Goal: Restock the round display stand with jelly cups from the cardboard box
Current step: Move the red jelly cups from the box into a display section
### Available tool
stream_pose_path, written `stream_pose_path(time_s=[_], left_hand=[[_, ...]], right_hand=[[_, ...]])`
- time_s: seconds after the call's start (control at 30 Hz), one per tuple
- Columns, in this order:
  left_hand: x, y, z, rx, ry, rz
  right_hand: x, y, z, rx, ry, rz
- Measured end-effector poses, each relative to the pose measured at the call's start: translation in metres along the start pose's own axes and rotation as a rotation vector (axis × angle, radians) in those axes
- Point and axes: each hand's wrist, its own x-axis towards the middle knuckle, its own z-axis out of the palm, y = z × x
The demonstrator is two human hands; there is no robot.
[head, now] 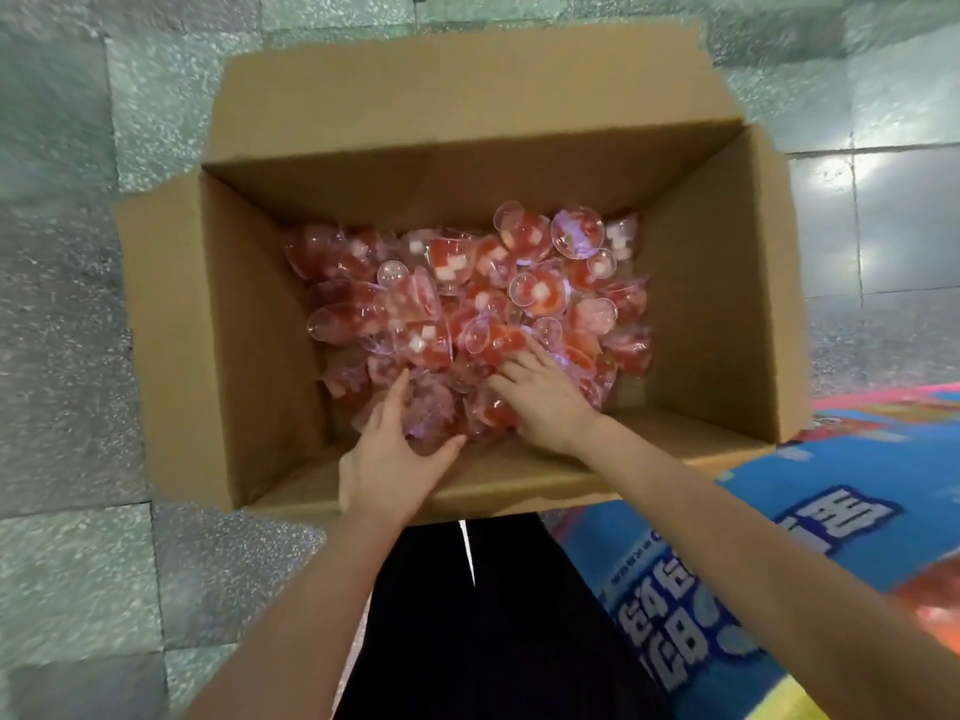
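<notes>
I am reaching down into the cardboard box, which is sitting open on the tiled floor with its flaps spread out. The jelly cups, red with white cubes under clear domed lids, are lying in a loose heap across the bottom of the box, piled higher toward the far right corner.

My left hand is cupping the near edge of the heap, fingers and thumb spread apart and curving around a few cups without clamping any single one. My right hand is lying palm down on the pile, fingers straight and slightly fanned, pressing onto the cups rather than pinching.

I judge that I am at the gathering step: scooping a batch together between both hands. The round display stand is not in view, so nothing can be said of how full it is. A printed blue packet is lying just beside the box on my right.

Next I will probably need to draw my hands toward each other, close them under a cluster, and lift gently, since the smooth cups look likely to slip out.
</notes>
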Motion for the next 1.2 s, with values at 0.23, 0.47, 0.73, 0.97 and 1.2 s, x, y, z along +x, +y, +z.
stream_pose_path(time_s=[0.23, 0.47, 0.73, 0.97, 1.2], left_hand=[[-0.01, -0.002, -0.001, -0.046, 0.015, 0.053], [-0.006, -0.006, 0.004, -0.072, 0.108, 0.073], [-0.002, -0.005, 0.009, -0.11, 0.122, -0.058], [0.001, -0.003, 0.012, -0.08, 0.082, -0.138], [0.003, 0.001, 0.01, -0.06, 0.053, -0.156]], right_hand=[[0.001, -0.017, -0.016, 0.693, 0.111, 0.282], [0.008, -0.068, -0.037, 1.288, -0.028, 0.546], [-0.011, -0.036, -0.023, 0.443, 0.058, 0.65], [-0.002, -0.025, -0.004, 0.21, -0.143, 0.816], [-0.005, -0.021, -0.012, 0.493, -0.086, 0.838]])
